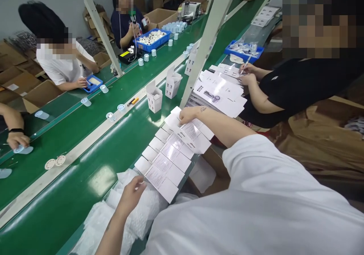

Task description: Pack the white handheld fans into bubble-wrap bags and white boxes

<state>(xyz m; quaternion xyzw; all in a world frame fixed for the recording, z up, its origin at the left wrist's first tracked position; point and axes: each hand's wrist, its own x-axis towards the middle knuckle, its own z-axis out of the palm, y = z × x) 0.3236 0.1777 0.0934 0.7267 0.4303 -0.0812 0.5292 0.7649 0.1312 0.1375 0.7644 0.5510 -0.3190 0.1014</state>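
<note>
My right hand (189,114) pinches the upper end of a flattened white carton (196,143) with small printed pictures, held slanted over other cartons. Below it lies a row of flat printed cartons (168,168), overlapping along the near edge of the green belt. My left hand (133,194) is beside the lower end of this row, fingers loosely bent and apart, with nothing seen in them. Under and around that hand are clear plastic bags (145,213) of whitish contents.
Two opened white boxes (154,97) stand on the green conveyor belt (93,179). A slanted metal post (209,39) rises beyond my right hand. To the right, a co-worker in black (301,84) handles stacked cartons (217,94). Other people work across the belt among small cups (110,116) and a blue tray (153,39).
</note>
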